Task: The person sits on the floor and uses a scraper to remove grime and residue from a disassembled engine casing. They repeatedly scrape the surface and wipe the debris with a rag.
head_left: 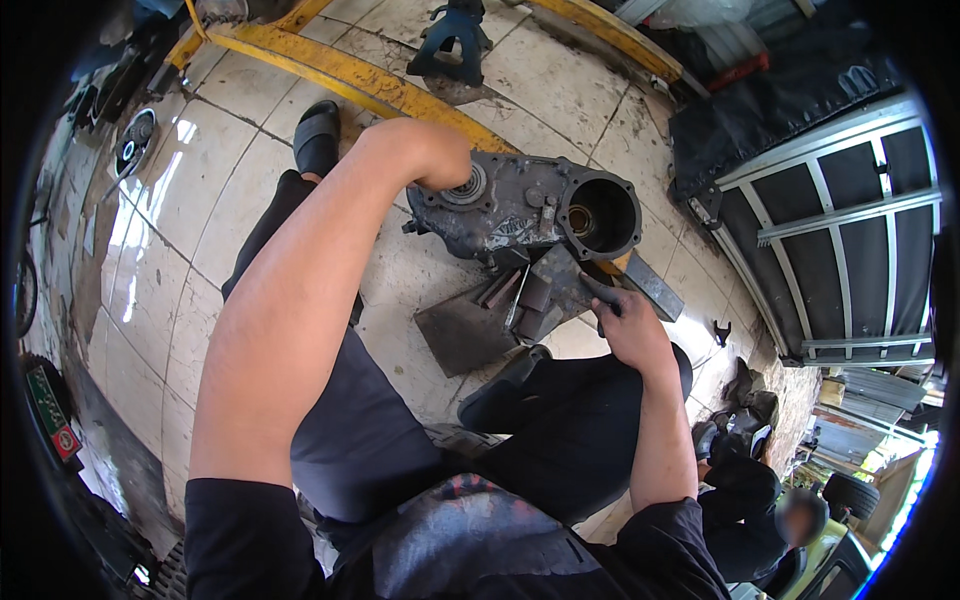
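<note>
A grey cast-metal gearbox housing (520,215) lies before me, with a round bearing (466,188) at its left and a deep, open cylindrical bore (603,218) at its right. My left hand (446,165) is bent down against the housing beside the bearing; its fingers are hidden from view. Close to the near right side of the housing, my right hand (636,328) is closed around something dark and narrow that points toward the bore. Whether that is a tool handle or blackened fingers, I cannot make out.
Below the housing lie a flat dark metal plate (462,328) and small metal blocks (534,297). A yellow steel beam (330,72) runs behind, near a blue jack stand (452,45). At right stands a metal-framed black panel (840,235). Another person (745,510) sits lower right.
</note>
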`<state>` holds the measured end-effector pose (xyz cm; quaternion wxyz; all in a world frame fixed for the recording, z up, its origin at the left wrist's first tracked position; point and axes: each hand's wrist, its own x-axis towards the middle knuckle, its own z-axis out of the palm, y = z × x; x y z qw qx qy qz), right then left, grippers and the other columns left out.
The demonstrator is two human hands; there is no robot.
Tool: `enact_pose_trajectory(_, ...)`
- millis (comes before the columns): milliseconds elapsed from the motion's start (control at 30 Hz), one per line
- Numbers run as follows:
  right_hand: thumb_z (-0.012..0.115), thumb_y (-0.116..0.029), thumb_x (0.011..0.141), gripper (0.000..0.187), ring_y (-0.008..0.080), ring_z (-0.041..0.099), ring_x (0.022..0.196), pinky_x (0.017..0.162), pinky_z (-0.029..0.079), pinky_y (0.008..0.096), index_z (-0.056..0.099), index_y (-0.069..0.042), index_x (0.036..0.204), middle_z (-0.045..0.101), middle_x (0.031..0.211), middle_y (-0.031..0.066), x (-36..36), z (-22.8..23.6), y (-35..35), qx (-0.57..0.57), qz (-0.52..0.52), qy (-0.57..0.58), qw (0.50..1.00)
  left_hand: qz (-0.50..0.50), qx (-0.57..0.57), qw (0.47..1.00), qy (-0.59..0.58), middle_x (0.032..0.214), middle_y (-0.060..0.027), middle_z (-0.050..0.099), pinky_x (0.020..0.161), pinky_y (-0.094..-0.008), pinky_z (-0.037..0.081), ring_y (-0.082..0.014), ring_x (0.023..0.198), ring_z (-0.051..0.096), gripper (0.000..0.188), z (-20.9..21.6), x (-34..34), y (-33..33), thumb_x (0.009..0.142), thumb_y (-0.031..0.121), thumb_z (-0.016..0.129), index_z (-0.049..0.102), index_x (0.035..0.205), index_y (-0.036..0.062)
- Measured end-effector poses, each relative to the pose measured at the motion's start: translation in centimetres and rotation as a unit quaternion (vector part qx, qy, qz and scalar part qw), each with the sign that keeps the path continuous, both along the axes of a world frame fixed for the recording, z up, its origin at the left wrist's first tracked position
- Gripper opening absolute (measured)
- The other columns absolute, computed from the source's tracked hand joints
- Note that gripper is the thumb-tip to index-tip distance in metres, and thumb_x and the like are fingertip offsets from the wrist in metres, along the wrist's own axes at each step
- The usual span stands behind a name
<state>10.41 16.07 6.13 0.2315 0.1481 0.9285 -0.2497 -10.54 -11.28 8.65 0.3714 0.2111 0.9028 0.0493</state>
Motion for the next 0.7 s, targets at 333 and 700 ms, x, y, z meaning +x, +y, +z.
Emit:
enact_pose_trajectory(333,0.063,-0.035,0.095,0.038,0.0422,0.069,0.094,0.084,0.055,0.0493,0.069,-0.024,0.131,0.073,0.093,0.0218,-1.0,1.4,-2.0,0.147,0.075,-0.01,0.986,0.013,0.027,1.0,0.008,0.124,-0.0224,0.069,0.097,-0.0457,0.051,-0.0392,0.115,0.065,0.049,-1.7,0.5,1.5,0.105,0.04,0.047,0.072,0.116,-0.0015)
enact_pose_trajectory(700,0.064,-0.033,0.093,0.035,0.0402,0.071,0.093,0.085,0.056,0.0483,0.073,-0.011,0.119,0.074,0.096,0.021,-2.8,0.5,-1.7,0.182,0.116,-0.035,0.976,0.021,0.018,0.999,0.04,0.121,-0.0222,0.07,0.095,-0.0471,0.052,-0.0391,0.113,0.066,0.048,-4.5,0.5,2.1,0.105,0.04,0.049,0.073,0.115,-0.0005)
